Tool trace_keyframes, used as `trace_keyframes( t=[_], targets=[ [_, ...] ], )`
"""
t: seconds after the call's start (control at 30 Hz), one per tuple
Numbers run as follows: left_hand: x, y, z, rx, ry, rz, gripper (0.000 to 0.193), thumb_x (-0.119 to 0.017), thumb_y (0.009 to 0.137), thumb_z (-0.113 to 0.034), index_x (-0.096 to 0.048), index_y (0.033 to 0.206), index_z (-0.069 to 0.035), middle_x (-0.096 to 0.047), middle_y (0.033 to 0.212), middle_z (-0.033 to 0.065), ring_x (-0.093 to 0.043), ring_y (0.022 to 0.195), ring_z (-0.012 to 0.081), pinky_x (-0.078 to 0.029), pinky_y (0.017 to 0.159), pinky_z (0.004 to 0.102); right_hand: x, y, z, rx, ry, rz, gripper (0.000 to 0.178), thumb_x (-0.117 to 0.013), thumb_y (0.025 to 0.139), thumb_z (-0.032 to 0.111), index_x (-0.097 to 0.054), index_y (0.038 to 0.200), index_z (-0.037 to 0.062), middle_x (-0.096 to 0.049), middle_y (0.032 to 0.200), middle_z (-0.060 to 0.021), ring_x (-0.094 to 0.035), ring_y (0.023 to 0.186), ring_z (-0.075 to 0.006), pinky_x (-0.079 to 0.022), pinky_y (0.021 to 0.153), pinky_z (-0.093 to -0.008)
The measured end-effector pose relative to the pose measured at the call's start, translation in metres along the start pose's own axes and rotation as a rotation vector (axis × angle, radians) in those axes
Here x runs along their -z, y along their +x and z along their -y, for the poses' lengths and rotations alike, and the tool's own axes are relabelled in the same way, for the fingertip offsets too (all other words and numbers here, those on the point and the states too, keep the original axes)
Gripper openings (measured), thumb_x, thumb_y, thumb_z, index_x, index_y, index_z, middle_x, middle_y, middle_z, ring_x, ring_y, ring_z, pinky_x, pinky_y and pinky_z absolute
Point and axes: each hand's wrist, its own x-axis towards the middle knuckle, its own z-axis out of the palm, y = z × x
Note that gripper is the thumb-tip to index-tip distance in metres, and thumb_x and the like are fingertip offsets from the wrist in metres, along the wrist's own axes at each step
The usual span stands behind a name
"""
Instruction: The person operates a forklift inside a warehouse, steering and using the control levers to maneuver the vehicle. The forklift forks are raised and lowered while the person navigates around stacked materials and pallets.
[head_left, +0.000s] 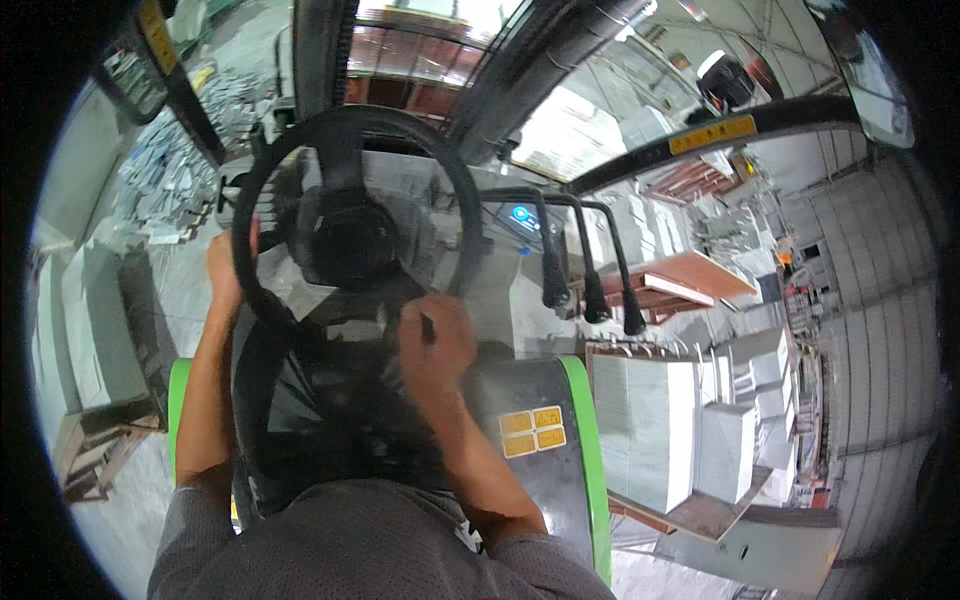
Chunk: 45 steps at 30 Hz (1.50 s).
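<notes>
A black steering wheel (467,200) stands in front of me. My right hand (437,350), a little blurred, is closed on the lower right of its rim, with a dark part showing between the fingers. My left hand (228,268) is at the wheel's left side, partly behind the rim. The rim hides most of its fingers, so I cannot make out whether they close on a short dark lever (272,241) beside the column. Right of the wheel, several black control levers (594,300) hang with no hand on them.
Beside the levers glows a small display (522,216). Dark mast posts (325,60) rise ahead. On the right stand reddish boards (690,275) and stacked white panels (640,425). Grey pieces (185,150) cover the floor far left; pale panels (100,325) stand nearer. A green body edge (590,470) flanks me.
</notes>
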Motion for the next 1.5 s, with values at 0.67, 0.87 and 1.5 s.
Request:
trace_keyframes(
  t=[0.67, 0.87, 1.5],
  targets=[
    [0.057, -0.07, 0.021, -0.109, -0.006, 0.13, 0.04, -0.05, 0.099, -0.043, -0.074, 0.084, -0.014, -0.069, 0.078, 0.0164, -0.068, 0.074, 0.0375, -0.053, 0.064, 0.0483, 0.018, -0.069, 0.091, -0.012, -0.215, -0.047, 0.007, -0.066, 0.089, 0.01, -0.066, 0.088, 0.0028, -0.066, 0.087, -0.0124, -0.06, 0.078, -0.031, -0.048, 0.071, -0.0416],
    [0.081, -0.099, 0.009, -0.12, 0.006, 0.064, 0.021, -0.058, 0.091, -0.029, -0.076, 0.097, -0.02, -0.071, 0.083, 0.014, -0.069, 0.079, 0.0355, -0.055, 0.069, 0.0466, 0.048, -0.076, 0.095, -0.029, -0.193, 0.039, 0.009, -0.063, 0.091, 0.01, -0.064, 0.089, 0.0011, -0.064, 0.086, -0.0134, -0.06, 0.08, -0.0312, -0.048, 0.071, -0.0426],
    [0.101, -0.13, 0.013, -0.141, -0.016, -0.03, 0.049, -0.058, 0.094, -0.039, -0.064, 0.071, 0.004, -0.06, 0.061, 0.0237, -0.064, 0.063, 0.0433, -0.047, 0.058, 0.0488, 0.087, -0.094, 0.115, -0.092, -0.031, 0.016, 0.008, -0.067, 0.085, 0.007, -0.064, 0.092, 0.0026, -0.066, 0.091, -0.0135, -0.062, 0.081, -0.0305, -0.049, 0.071, -0.0373]
  ],
)
